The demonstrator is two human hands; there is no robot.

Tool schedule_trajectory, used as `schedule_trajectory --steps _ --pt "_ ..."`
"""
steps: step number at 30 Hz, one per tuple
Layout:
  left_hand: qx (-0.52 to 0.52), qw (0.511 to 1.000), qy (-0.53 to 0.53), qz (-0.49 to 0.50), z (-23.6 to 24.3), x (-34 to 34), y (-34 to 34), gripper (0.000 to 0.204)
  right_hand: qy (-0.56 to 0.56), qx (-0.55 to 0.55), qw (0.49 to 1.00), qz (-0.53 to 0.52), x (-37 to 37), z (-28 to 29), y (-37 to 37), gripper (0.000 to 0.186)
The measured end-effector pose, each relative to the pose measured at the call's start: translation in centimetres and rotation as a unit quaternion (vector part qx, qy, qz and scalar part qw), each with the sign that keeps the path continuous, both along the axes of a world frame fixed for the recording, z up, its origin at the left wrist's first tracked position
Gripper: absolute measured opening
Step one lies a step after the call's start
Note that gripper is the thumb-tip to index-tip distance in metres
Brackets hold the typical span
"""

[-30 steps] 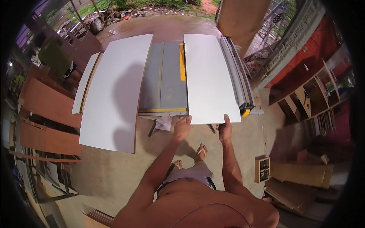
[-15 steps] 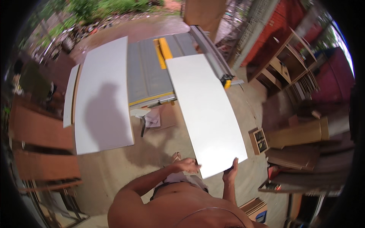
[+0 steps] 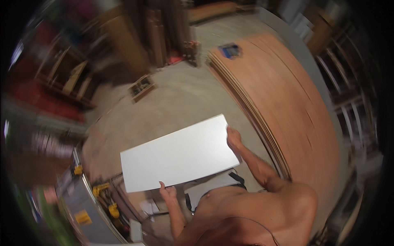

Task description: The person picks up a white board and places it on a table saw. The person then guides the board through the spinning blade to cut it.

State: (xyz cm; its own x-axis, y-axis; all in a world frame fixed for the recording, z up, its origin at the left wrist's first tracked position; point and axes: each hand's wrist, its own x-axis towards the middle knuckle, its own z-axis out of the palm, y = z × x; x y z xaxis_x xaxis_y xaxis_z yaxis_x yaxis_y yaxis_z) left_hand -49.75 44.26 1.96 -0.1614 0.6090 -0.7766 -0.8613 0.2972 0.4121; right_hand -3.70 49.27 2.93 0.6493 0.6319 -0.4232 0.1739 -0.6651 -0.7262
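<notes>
Where one white panel [image 3: 176, 156] spans the middle of the scene, just in front of the person's torso [image 3: 258, 205], two bare hands have hold of it. Left hand [image 3: 168, 192]: partly closed on the near long edge, thumb up against the rim; how far the fingers reach underneath, cannot tell. Right hand [image 3: 234, 138]: curled round the right end, fingertips hidden. Panel clear of the concrete floor [image 3: 123, 119], its left end lower in view than its right. To the right, one stack of reddish-brown sheets [image 3: 283, 90], layers too tight to count; one small blue item [image 3: 230, 50] on its far end. Far left of the panel, one open wooden box [image 3: 142, 87] on the floor. Near left, one grey machine table [image 3: 88, 225], one yellow patch [image 3: 83, 217] on top. One shelf unit [image 3: 67, 78] far left, blurred.
</notes>
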Motion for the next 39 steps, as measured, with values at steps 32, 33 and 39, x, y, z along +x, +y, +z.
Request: schedule_trajectory --steps 32,33,39 --pt "-0.096 0.405 0.528 -0.74 -10.2 19.2 -11.3 0.049 -0.215 -0.135 0.958 -0.13 46.3 -3.8 -17.4 0.039" --pt "-0.101 0.434 0.536 -0.717 -6.9 15.9 -11.6 0.051 -0.173 -0.112 0.968 -0.14 46.8 -3.9 -17.1 0.038" --pt "-0.144 0.744 0.491 -0.431 -6.5 4.5 -29.2 0.046 0.256 -0.067 0.961 0.086 26.5 -14.9 -4.4 0.043"
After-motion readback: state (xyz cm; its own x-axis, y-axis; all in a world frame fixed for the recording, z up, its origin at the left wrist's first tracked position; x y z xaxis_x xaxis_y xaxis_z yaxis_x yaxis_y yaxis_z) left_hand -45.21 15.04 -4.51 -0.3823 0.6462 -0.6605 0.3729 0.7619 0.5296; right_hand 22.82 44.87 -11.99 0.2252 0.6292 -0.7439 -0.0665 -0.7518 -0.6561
